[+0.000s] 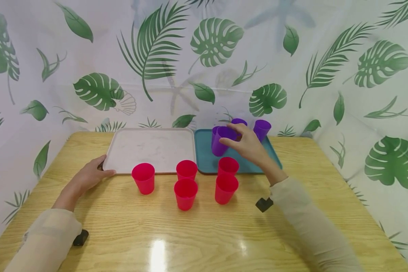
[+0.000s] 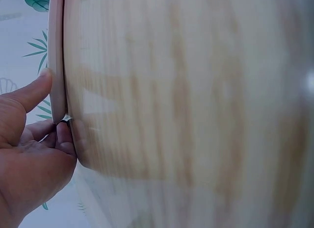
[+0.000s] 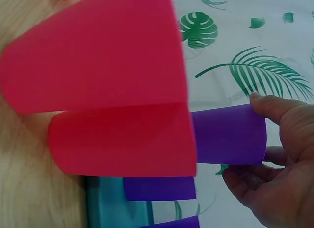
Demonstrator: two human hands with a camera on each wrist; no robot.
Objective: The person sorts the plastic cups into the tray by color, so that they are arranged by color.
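Observation:
My right hand grips a purple cup near its rim, over the blue-green tray. In the right wrist view, thumb and fingers of the right hand stand on opposite sides of that purple cup. Another purple cup overlaps it from behind; two more purple cups, one of them, stand at the tray's back. At the table's left, my left hand holds the near left corner of a white tray. Its thumb lies against the rim, with the fingers curled at the corner.
Several red cups stand upright on the wooden table before the trays: one red cup at the left, a pair by the middle, another pair farther right. A leaf-patterned cloth hangs behind the table.

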